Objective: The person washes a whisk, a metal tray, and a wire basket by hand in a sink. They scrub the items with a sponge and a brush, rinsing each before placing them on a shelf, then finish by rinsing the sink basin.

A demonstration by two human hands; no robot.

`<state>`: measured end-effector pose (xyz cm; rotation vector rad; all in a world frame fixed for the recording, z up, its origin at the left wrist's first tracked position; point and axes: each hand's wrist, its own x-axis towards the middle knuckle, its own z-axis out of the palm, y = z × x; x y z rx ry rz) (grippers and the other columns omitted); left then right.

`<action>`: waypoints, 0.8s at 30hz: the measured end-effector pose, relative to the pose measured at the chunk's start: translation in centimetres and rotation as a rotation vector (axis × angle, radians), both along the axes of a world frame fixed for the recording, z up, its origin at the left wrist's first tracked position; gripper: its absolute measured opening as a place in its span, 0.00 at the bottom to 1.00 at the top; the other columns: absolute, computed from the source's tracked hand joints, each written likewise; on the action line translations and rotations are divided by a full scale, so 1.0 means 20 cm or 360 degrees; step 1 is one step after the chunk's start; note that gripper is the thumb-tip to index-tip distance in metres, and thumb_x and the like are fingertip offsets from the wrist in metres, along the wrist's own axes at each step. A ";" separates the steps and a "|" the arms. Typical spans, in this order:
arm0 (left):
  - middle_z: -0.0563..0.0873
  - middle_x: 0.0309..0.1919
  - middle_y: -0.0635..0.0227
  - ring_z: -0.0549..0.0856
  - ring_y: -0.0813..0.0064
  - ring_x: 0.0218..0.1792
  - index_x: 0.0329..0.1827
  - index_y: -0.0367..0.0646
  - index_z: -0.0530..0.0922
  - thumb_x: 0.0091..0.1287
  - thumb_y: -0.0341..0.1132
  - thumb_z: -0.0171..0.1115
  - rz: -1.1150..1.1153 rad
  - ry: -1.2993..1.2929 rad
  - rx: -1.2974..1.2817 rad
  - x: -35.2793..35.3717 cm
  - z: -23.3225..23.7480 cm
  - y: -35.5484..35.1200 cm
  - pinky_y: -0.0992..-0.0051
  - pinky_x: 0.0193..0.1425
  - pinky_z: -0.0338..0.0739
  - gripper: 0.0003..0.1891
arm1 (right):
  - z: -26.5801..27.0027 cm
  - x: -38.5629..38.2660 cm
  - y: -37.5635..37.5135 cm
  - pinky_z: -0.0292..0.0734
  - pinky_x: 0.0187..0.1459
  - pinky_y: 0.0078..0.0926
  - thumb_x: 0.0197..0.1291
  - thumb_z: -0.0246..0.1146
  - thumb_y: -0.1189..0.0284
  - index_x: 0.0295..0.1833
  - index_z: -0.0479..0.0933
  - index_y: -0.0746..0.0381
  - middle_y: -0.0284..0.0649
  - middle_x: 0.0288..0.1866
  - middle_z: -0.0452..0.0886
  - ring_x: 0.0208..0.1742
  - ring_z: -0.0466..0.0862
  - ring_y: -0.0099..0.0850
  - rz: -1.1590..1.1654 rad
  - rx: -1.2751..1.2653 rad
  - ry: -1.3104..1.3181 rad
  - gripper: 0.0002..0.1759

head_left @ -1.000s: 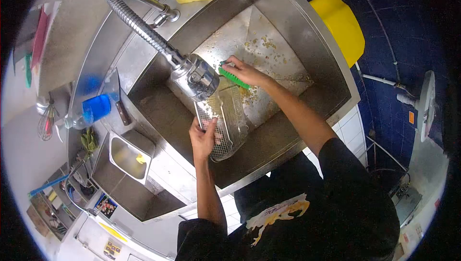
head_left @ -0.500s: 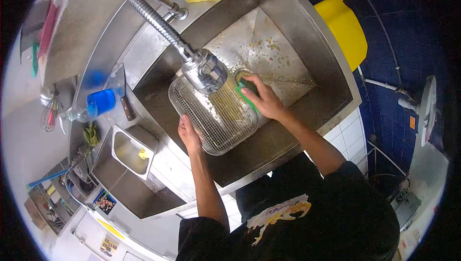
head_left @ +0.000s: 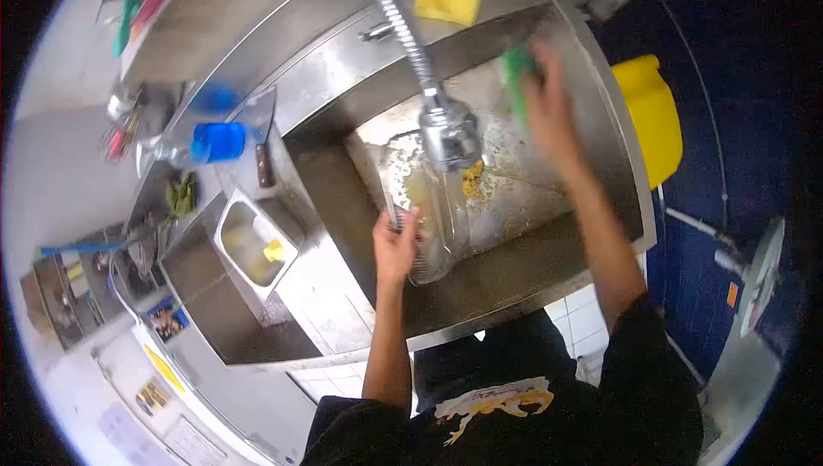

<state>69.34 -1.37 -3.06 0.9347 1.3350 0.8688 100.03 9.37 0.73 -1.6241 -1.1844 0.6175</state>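
Observation:
My left hand (head_left: 396, 247) grips the near left side of a shallow tray with a wire rack (head_left: 432, 270), tilted up on edge in the sink. Water from the spray faucet head (head_left: 450, 134) falls near it. My right hand (head_left: 553, 106) is closed around a green scouring pad (head_left: 518, 76), raised over the far right of the sink and smeared by motion. Food bits (head_left: 473, 180) lie on the sink floor, right of the tray.
A yellow sponge (head_left: 447, 1) rests on the back ledge of the steel sink (head_left: 600, 149). Left of the sink are a knife (head_left: 264, 164), a bottle of blue liquid (head_left: 218, 142) and a steel container (head_left: 255, 243). A yellow bin (head_left: 651, 119) stands at right.
My right hand with the scouring pad has left the tray and moved up and right. The tray has tipped from face-up to edge-on in my left hand. The view has shifted too.

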 end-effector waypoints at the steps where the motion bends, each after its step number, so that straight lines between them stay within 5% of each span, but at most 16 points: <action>1: 0.88 0.33 0.72 0.82 0.85 0.27 0.46 0.37 0.84 0.79 0.38 0.66 -0.0079 0.0097 -0.0037 -0.01 0.00 -0.06 0.78 0.31 0.78 0.11 | 0.01 0.12 0.23 0.70 0.73 0.45 0.71 0.64 0.66 0.73 0.70 0.65 0.56 0.69 0.78 0.73 0.76 0.50 -0.0136 0.0198 -0.0500 0.29; 3: 0.91 0.36 0.68 0.84 0.81 0.35 0.44 0.36 0.87 0.75 0.39 0.70 -0.0251 0.0361 -0.0075 0.06 0.17 -0.12 0.74 0.40 0.80 0.12 | 0.02 0.33 0.63 0.76 0.66 0.50 0.68 0.68 0.62 0.72 0.72 0.63 0.59 0.66 0.79 0.67 0.81 0.53 -0.0272 0.0000 -0.0932 0.31; 5: 0.87 0.28 0.74 0.81 0.85 0.28 0.42 0.40 0.85 0.74 0.36 0.72 -0.0321 0.0335 0.0122 0.08 0.22 -0.21 0.80 0.32 0.73 0.08 | -0.13 0.52 0.94 0.78 0.64 0.51 0.70 0.67 0.56 0.75 0.70 0.62 0.60 0.66 0.80 0.64 0.83 0.56 -0.0065 -0.0068 -0.1150 0.34; 7: 0.86 0.27 0.74 0.81 0.86 0.29 0.43 0.39 0.84 0.73 0.35 0.73 -0.0254 0.0303 0.0006 0.07 0.36 -0.23 0.79 0.32 0.72 0.09 | -0.23 0.57 1.04 0.77 0.65 0.52 0.73 0.65 0.54 0.77 0.69 0.63 0.60 0.67 0.80 0.66 0.81 0.57 0.0211 0.0036 -0.1293 0.36; 9: 0.84 0.29 0.62 0.82 0.73 0.28 0.49 0.40 0.83 0.74 0.39 0.71 -0.0277 0.0153 0.0064 0.04 0.45 -0.28 0.70 0.34 0.76 0.12 | -0.06 0.40 0.90 0.75 0.68 0.50 0.75 0.63 0.53 0.76 0.70 0.65 0.60 0.67 0.79 0.67 0.80 0.58 0.0065 0.0178 -0.1828 0.34; 11: 0.85 0.31 0.58 0.85 0.63 0.29 0.49 0.39 0.83 0.73 0.37 0.71 -0.0183 0.0135 0.0135 0.01 0.57 -0.30 0.67 0.36 0.78 0.11 | -0.04 0.32 0.71 0.71 0.70 0.48 0.76 0.62 0.57 0.74 0.72 0.66 0.59 0.67 0.79 0.69 0.78 0.56 0.0147 0.0484 -0.1328 0.31; 12: 0.85 0.33 0.57 0.86 0.59 0.30 0.50 0.39 0.83 0.73 0.36 0.71 -0.0208 0.0170 0.0279 -0.03 0.63 -0.32 0.65 0.37 0.78 0.12 | -0.13 0.31 0.56 0.68 0.72 0.44 0.77 0.61 0.62 0.72 0.73 0.67 0.56 0.67 0.79 0.70 0.77 0.52 0.0179 0.0282 -0.0985 0.27; 13: 0.86 0.34 0.55 0.87 0.54 0.32 0.51 0.38 0.83 0.72 0.36 0.71 -0.0234 0.0208 0.0424 -0.07 0.69 -0.34 0.63 0.37 0.79 0.12 | -0.20 0.26 0.37 0.68 0.72 0.42 0.77 0.61 0.65 0.70 0.75 0.68 0.56 0.67 0.79 0.70 0.77 0.47 0.0308 0.0179 -0.0244 0.24; 15: 0.90 0.42 0.55 0.92 0.61 0.42 0.57 0.38 0.84 0.72 0.32 0.72 -0.0364 0.0348 0.0416 -0.23 0.82 -0.42 0.67 0.44 0.84 0.14 | -0.17 -0.03 -0.14 0.74 0.64 0.39 0.77 0.61 0.67 0.67 0.76 0.69 0.50 0.59 0.84 0.62 0.83 0.40 0.0211 -0.0347 -0.0723 0.21; 16: 0.91 0.42 0.55 0.93 0.63 0.42 0.56 0.38 0.84 0.71 0.31 0.72 -0.0408 0.0379 0.0409 -0.31 0.90 -0.46 0.66 0.45 0.85 0.14 | -0.28 -0.09 -0.32 0.77 0.60 0.36 0.78 0.62 0.68 0.65 0.76 0.68 0.43 0.53 0.85 0.57 0.84 0.36 0.0359 -0.0404 -0.0175 0.18; 18: 0.91 0.43 0.56 0.93 0.64 0.42 0.55 0.37 0.84 0.71 0.31 0.73 -0.0407 0.0436 0.0387 -0.49 1.04 -0.56 0.66 0.46 0.85 0.13 | 0.00 -0.46 -0.54 0.76 0.61 0.33 0.78 0.62 0.70 0.64 0.76 0.67 0.40 0.50 0.83 0.55 0.83 0.32 0.0609 -0.0514 -0.0159 0.16; 21: 0.93 0.39 0.61 0.94 0.66 0.39 0.50 0.39 0.87 0.69 0.31 0.75 -0.0149 0.0401 0.0270 -0.81 1.30 -0.73 0.68 0.45 0.87 0.10 | 0.20 -0.81 -0.51 0.76 0.62 0.31 0.78 0.62 0.71 0.64 0.75 0.66 0.39 0.50 0.80 0.54 0.81 0.30 0.0626 -0.0220 0.0122 0.15; 22: 0.93 0.44 0.56 0.94 0.63 0.44 0.51 0.36 0.84 0.68 0.28 0.74 -0.0143 0.0386 0.0160 -0.94 1.37 -0.81 0.69 0.48 0.87 0.11 | 0.37 -0.97 -0.46 0.76 0.63 0.32 0.78 0.61 0.72 0.66 0.74 0.66 0.40 0.53 0.80 0.56 0.81 0.31 0.0722 -0.0150 0.0178 0.16; 24: 0.92 0.40 0.60 0.92 0.70 0.39 0.54 0.36 0.82 0.71 0.28 0.71 0.0130 0.0638 0.0173 -1.18 1.45 -0.96 0.72 0.44 0.85 0.12 | 0.67 -1.32 -0.35 0.77 0.63 0.33 0.76 0.62 0.74 0.65 0.75 0.67 0.44 0.54 0.81 0.58 0.82 0.32 0.1034 -0.0022 0.0245 0.16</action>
